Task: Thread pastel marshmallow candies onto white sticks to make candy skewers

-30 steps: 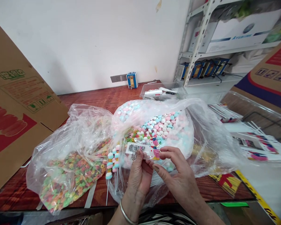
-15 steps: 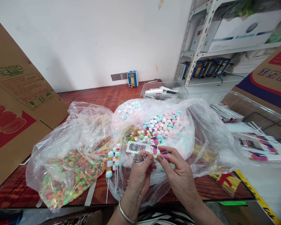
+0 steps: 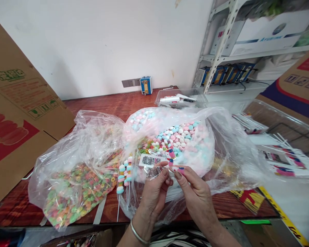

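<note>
My left hand (image 3: 154,192) and my right hand (image 3: 193,188) meet in front of me, both pinched on a small printed packet (image 3: 154,161) with a barcode and a pink end. Behind the packet lies an open clear bag of pink, blue and white candies (image 3: 180,137). Left of my hands, two finished candy skewers (image 3: 123,178) on white sticks rest against the plastic. Further left sits a clear bag of multicoloured candy rings (image 3: 74,188).
A large cardboard box (image 3: 18,113) leans at the left on the red-brown wooden table (image 3: 113,103). A clear tray with tools (image 3: 180,97) stands at the back. Printed packets and white sticks (image 3: 280,154) lie at the right, under a metal shelf (image 3: 221,41).
My right hand's fingers have slid left along the packet toward my left hand, closing the gap. The packet has tilted and lifted slightly.
</note>
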Tool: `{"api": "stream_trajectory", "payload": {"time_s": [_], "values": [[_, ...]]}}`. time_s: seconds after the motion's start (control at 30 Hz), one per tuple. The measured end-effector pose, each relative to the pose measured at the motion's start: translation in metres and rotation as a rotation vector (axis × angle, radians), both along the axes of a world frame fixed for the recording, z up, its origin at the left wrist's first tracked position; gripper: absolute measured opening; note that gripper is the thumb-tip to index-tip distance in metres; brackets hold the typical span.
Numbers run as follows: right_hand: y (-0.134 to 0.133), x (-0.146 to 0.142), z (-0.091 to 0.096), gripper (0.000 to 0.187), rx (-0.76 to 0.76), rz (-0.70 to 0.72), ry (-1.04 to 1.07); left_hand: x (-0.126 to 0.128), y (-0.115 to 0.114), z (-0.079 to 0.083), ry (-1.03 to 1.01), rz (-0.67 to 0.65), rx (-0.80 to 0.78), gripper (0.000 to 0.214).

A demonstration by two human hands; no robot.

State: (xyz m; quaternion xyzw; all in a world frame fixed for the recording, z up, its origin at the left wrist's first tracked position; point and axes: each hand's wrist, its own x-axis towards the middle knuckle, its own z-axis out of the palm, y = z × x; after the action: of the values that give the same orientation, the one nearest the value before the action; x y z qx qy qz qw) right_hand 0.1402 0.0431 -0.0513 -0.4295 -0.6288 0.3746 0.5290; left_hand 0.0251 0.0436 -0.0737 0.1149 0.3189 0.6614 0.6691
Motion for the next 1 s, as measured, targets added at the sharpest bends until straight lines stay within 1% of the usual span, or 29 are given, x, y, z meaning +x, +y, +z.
{"api": "stream_trajectory", "payload": {"time_s": [0.07, 0.13, 0.23, 0.3, 0.4, 0.5, 0.6, 0.67, 0.8, 0.9, 1.0], "values": [[0.001, -0.001, -0.002, 0.019, 0.001, -0.003, -0.021, 0.000, 0.001, -0.001, -0.014, 0.005, -0.028, 0.031], [0.002, -0.001, -0.003, 0.017, 0.029, -0.025, -0.046, 0.000, 0.002, -0.002, -0.070, 0.030, -0.065, 0.031], [0.003, 0.001, -0.002, 0.012, 0.123, -0.074, -0.115, -0.001, 0.003, -0.004, -0.186, 0.037, -0.118, 0.031], [0.004, 0.002, 0.001, 0.015, 0.179, -0.075, -0.196, -0.004, 0.003, -0.004, -0.249, 0.034, -0.147, 0.028], [0.006, 0.006, 0.006, 0.012, 0.235, -0.049, -0.306, -0.007, 0.002, -0.007, -0.321, 0.017, -0.189, 0.024], [0.007, 0.009, 0.010, 0.007, 0.299, -0.059, -0.377, -0.008, 0.001, -0.010, -0.363, -0.038, -0.202, 0.024], [0.005, 0.010, 0.011, 0.011, 0.301, -0.017, -0.393, -0.007, 0.001, -0.010, -0.300, -0.037, -0.181, 0.029], [0.003, 0.008, 0.012, 0.010, 0.276, 0.014, -0.382, -0.005, 0.002, -0.008, -0.230, 0.011, -0.152, 0.028], [0.003, 0.005, 0.013, 0.011, 0.215, 0.018, -0.335, -0.002, 0.002, 0.000, -0.161, 0.082, -0.097, 0.025], [0.005, 0.004, 0.013, 0.012, 0.159, 0.005, -0.277, -0.003, 0.001, 0.002, -0.101, 0.072, -0.058, 0.028], [0.007, 0.004, 0.013, 0.011, 0.140, -0.026, -0.246, -0.005, 0.001, 0.001, -0.040, 0.060, -0.044, 0.030]]}}
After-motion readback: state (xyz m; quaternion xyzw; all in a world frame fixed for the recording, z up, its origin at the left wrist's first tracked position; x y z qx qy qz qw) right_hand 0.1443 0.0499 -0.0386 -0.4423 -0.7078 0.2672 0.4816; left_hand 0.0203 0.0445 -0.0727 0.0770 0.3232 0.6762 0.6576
